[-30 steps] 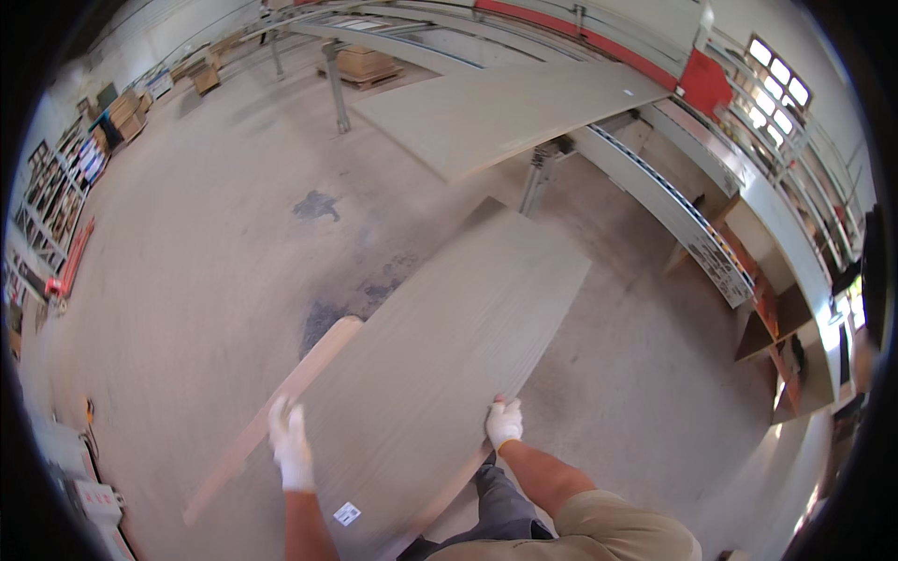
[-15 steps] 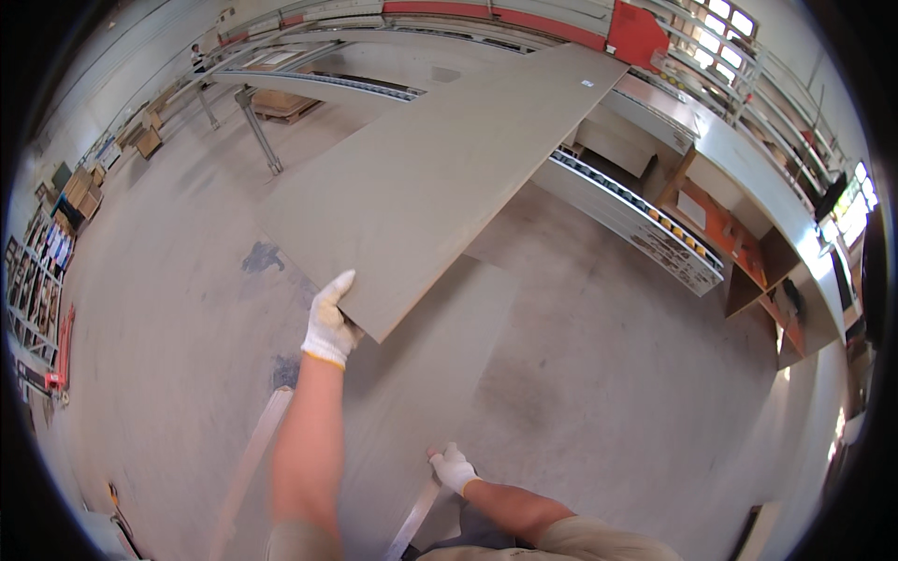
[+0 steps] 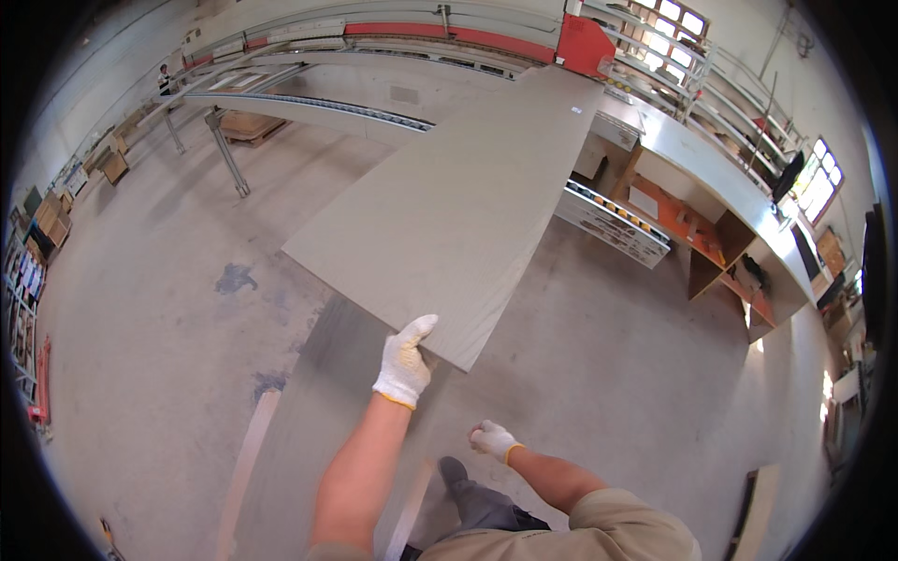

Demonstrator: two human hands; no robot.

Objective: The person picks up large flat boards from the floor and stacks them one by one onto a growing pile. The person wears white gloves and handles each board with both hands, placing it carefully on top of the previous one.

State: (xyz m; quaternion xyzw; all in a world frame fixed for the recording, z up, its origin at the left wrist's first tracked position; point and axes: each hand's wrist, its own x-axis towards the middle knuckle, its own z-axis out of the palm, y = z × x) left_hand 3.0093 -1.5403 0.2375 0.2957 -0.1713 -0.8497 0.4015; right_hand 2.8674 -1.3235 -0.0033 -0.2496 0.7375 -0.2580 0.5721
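Observation:
A long grey-brown board (image 3: 449, 215) stretches from me toward the machine at the far side. My left hand (image 3: 404, 363), in a white knit glove with a yellow cuff, grips its near edge close to the right corner. The thumb lies on the top face, while the fingers go underneath and are hidden. Off to the right and lower, my gloved right hand (image 3: 493, 439) hangs apart from the board. Its fingers are curled in, and nothing shows in them. Beneath the held board lies another grey board (image 3: 327, 411), beside pale wooden strips (image 3: 247, 472).
The board's far end rests by a red machine housing (image 3: 585, 47). A roller rail (image 3: 613, 224) stands to its right, near a bench with open shelves (image 3: 720, 243). A metal support leg (image 3: 227, 154) stands at left. My shoe (image 3: 454, 472) is near the strips.
The board's near end has swung to the right and closer to me, with my left hand still on its edge. My right hand has shifted right and slightly up, away from the strip.

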